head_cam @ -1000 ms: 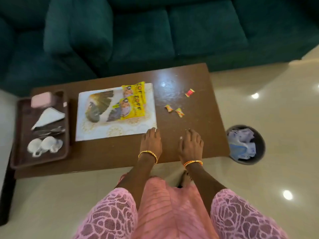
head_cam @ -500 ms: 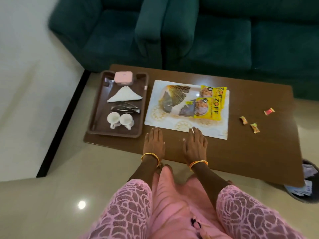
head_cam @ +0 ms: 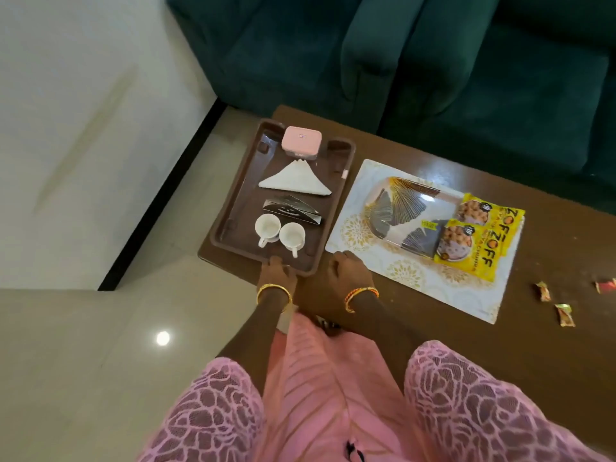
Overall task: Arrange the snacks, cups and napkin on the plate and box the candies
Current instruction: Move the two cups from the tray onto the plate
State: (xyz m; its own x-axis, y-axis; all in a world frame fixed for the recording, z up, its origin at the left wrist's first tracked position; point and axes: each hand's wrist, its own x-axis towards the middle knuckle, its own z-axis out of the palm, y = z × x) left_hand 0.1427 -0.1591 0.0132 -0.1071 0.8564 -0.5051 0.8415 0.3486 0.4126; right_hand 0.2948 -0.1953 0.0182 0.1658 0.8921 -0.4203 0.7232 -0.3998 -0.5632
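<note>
A brown tray point(head_cam: 230, 211) at the table's left end holds a pink box point(head_cam: 301, 143), a folded white napkin point(head_cam: 295, 181), a dark shiny triangular piece point(head_cam: 290, 210) and two white cups point(head_cam: 267, 226) point(head_cam: 292, 235). To its right a clear plate point(head_cam: 396, 208) with a fan pattern lies on a white and gold placemat point(head_cam: 416, 278), with two yellow snack packets point(head_cam: 480, 211) point(head_cam: 473, 250) overlapping its right end. Three wrapped candies point(head_cam: 542, 291) point(head_cam: 565, 315) point(head_cam: 605, 285) lie loose at the right. My left hand point(head_cam: 278, 271) rests against the tray's near rim. My right hand point(head_cam: 348, 271) lies on the table at the placemat's near left corner, holding nothing.
The low brown table point(head_cam: 550, 345) stands in front of a dark green sofa point(head_cam: 466, 61). Shiny pale floor tiles point(head_cam: 83, 361) and a black skirting strip point(head_cam: 160, 215) lie to the left. My pink lace sleeves and dress fill the lower part of the view.
The view has swung left. Both hands have slid left along the table's near edge, from in front of the placemat to the tray's near rim and the placemat's corner.
</note>
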